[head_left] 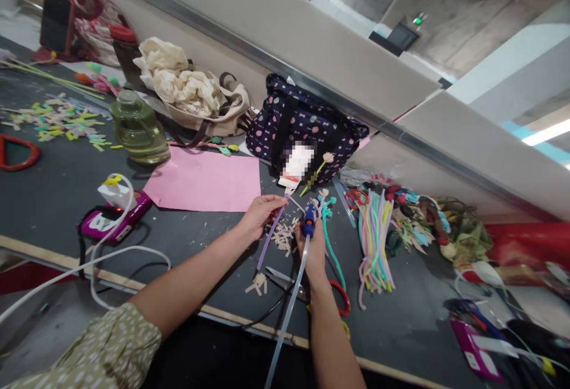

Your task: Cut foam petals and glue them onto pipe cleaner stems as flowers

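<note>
My left hand [259,215] pinches a purple pipe cleaner [268,240] that slants down toward me over the dark table [200,240]. My right hand [313,250] grips a blue glue gun [309,221] with a long clear glue stick [287,318] trailing back from it. The gun's tip points up near the top end of the pipe cleaner. Pale paper scraps [282,236] lie between both hands. A teal pipe cleaner flower [327,223] lies just right of the gun.
Scissors [285,279] with red handles [342,297] lie under my right wrist. A pink sheet [205,180], a glass bottle [138,130], a dotted navy bag [303,127], a bundle of coloured pipe cleaners [374,240] and a pink charger with white cable [113,214] surround them.
</note>
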The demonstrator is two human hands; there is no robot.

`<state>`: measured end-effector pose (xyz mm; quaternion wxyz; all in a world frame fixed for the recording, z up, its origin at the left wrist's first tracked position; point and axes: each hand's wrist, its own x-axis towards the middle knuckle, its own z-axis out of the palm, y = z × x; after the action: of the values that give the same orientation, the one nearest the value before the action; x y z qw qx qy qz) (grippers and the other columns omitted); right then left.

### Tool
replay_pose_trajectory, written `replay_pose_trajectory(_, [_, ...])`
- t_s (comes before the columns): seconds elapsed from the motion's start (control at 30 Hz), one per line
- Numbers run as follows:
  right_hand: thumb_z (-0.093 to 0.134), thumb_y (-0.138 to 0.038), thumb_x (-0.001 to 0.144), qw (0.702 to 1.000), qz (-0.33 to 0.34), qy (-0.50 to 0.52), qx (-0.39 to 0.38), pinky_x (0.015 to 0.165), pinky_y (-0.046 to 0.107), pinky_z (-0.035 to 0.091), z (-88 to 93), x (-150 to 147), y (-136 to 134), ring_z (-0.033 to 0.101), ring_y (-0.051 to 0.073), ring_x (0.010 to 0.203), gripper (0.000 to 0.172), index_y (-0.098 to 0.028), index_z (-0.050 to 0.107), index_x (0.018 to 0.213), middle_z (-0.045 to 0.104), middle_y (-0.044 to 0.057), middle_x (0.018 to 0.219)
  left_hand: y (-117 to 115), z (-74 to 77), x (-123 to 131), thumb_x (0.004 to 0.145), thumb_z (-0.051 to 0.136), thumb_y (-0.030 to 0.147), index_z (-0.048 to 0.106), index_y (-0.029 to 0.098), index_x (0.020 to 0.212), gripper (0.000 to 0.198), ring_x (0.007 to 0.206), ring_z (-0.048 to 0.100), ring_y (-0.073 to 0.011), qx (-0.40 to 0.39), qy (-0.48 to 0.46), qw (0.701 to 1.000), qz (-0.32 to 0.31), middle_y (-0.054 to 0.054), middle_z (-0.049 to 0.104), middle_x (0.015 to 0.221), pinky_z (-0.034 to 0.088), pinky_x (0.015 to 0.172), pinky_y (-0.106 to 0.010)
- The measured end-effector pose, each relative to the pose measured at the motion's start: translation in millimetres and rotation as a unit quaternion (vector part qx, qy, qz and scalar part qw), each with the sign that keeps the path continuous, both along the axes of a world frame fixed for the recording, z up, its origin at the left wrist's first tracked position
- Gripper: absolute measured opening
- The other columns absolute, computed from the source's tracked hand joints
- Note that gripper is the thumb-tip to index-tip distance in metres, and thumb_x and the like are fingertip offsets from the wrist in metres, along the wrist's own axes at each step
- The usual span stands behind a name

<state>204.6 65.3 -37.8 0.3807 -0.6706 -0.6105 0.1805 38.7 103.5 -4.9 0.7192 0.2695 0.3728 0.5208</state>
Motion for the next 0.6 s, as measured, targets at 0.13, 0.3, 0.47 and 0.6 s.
replay_pose_trajectory(0.13, [0.054,-0.037,0.075,0.999,0.016,0.013,0.024,0.060,0.025,0.041,0.3,1,0,0.054,0.013,0.061,0.023,-0.022,0.046,0.092,0.059,-0.002,0.077,-1,1.2,1,0.063,0.075,0.031,0.068,0.013,0.069,0.021,0.044,0.040,-0.0043,-0.006,0.005,1.000,-0.003,0.000,0.054,0.055,0.024,0.042,-0.019])
replay_pose_trajectory(0.3, [0.060,-0.036,0.069,1.000,0.019,0.006,-0.015,0.062,0.026,0.041,0.1,-3,0,0.057,0.016,0.068,0.027,-0.022,0.049,0.089,0.061,0.000,0.082,-1,-0.7,2,0.064,0.074,0.032,0.068,0.013,0.069,0.021,0.043,0.039,-0.0043,-0.001,0.009,1.000,-0.008,0.000,0.054,0.054,0.024,0.042,-0.020])
replay_pose_trajectory(0.47, [0.059,-0.037,0.070,0.999,-0.014,-0.041,-0.031,0.058,0.026,0.037,2.0,-6,-1,0.053,0.016,0.061,0.023,-0.022,0.050,0.086,0.057,-0.003,0.070,-1,-2.5,2,0.063,0.075,0.034,0.067,0.014,0.069,0.022,0.042,0.038,-0.0046,-0.003,0.008,1.000,-0.016,0.000,0.054,0.053,0.024,0.042,-0.020])
replay_pose_trajectory(0.6, [0.055,-0.038,0.076,0.999,-0.001,0.040,0.023,0.061,0.026,0.041,11.9,-7,-5,0.054,0.014,0.060,0.023,-0.021,0.049,0.090,0.059,-0.002,0.073,-1,-1.3,2,0.061,0.076,0.033,0.067,0.014,0.069,0.022,0.043,0.040,-0.0046,-0.002,0.008,1.000,-0.018,0.001,0.055,0.055,0.025,0.042,-0.019])
